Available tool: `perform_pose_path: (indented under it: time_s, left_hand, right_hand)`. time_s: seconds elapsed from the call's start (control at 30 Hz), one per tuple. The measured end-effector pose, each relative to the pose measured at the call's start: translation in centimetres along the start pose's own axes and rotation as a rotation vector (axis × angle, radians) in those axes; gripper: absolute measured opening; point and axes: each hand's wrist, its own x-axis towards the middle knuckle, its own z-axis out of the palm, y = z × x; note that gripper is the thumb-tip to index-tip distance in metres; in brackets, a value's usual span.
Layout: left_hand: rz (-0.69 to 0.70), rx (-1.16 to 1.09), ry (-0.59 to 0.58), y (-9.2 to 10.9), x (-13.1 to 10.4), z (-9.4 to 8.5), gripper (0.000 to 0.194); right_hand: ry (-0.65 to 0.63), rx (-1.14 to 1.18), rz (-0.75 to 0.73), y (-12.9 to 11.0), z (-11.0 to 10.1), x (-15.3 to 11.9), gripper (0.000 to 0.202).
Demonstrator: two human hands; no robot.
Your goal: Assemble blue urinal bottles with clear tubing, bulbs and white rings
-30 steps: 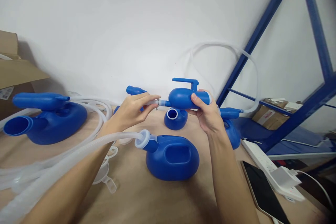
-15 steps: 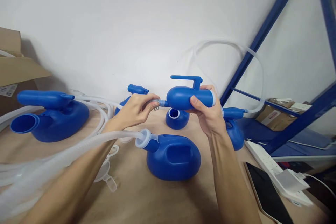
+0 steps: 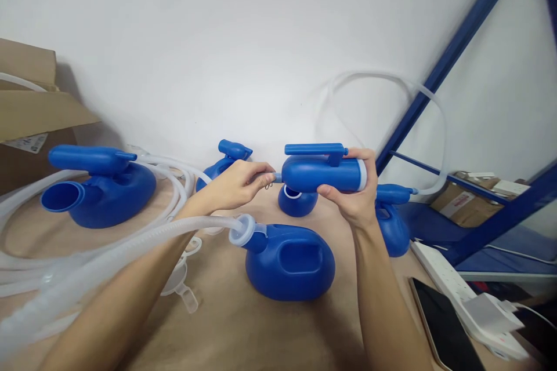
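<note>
My right hand point(image 3: 359, 191) is wrapped round a blue cylinder point(image 3: 319, 174) with a flat handle on top and a pale rim at its right end. At the cylinder's narrow left end, my left hand point(image 3: 248, 184) pinches a clear tube end point(image 3: 277, 177); a small metal clip hangs by the fingertips. Below them a blue bottle point(image 3: 300, 269) lies on the table, a ribbed white hose point(image 3: 174, 227) running into its white-capped neck. Behind the cylinder is a small blue container point(image 3: 298, 204) with a white-rimmed opening.
A wide-mouthed blue bottle point(image 3: 113, 200) and coiled hoses stand left, near an open carton point(image 3: 30, 151). Another blue bottle point(image 3: 392, 229) stands right, by a power strip point(image 3: 456, 284) and a phone point(image 3: 444, 324). Clear plastic caps point(image 3: 176, 278) lie under my left forearm.
The cylinder has rolled slightly in my right hand, its handle now lower and broader to the view. My left hand stays at the tube end. The whole view has shifted a little.
</note>
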Motion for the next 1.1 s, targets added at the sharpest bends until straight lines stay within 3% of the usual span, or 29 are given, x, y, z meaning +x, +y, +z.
perform_pose_path:
  time_s: [0.13,0.2,0.37,0.43,0.73,0.97,1.1]
  left_hand:
    - [0.132,0.083,0.337,0.5,0.2,0.0,0.023]
    - [0.119,0.102,0.414,0.8,0.1,-0.3,0.025]
    - [-0.227,-0.104,0.109,0.8,-0.2,-0.5,0.049]
    - [-0.265,-0.260,0.055,0.5,-0.2,-0.2,0.047]
    - [-0.149,-0.494,0.079,-0.4,0.1,1.2,0.041]
    - [-0.077,-0.408,0.167,-1.3,0.2,2.3,0.036]
    - [-0.055,-0.392,0.203,-1.2,0.2,2.3,0.034]
  right_hand:
    - [0.095,0.025,0.069,1.1,-0.2,0.3,0.061]
    - [0.147,0.009,0.055,1.0,-0.2,0.3,0.060]
    - [0.186,-0.001,-0.020,0.1,0.7,0.0,0.058]
    - [0.219,-0.015,-0.034,-0.1,1.0,-0.1,0.056]
    - [0.244,0.028,0.030,0.4,1.3,-0.3,0.065]
    - [0.171,0.197,0.074,-0.4,1.5,-0.3,0.061]
    - [0.146,0.176,0.072,-0.7,1.6,-0.3,0.063]
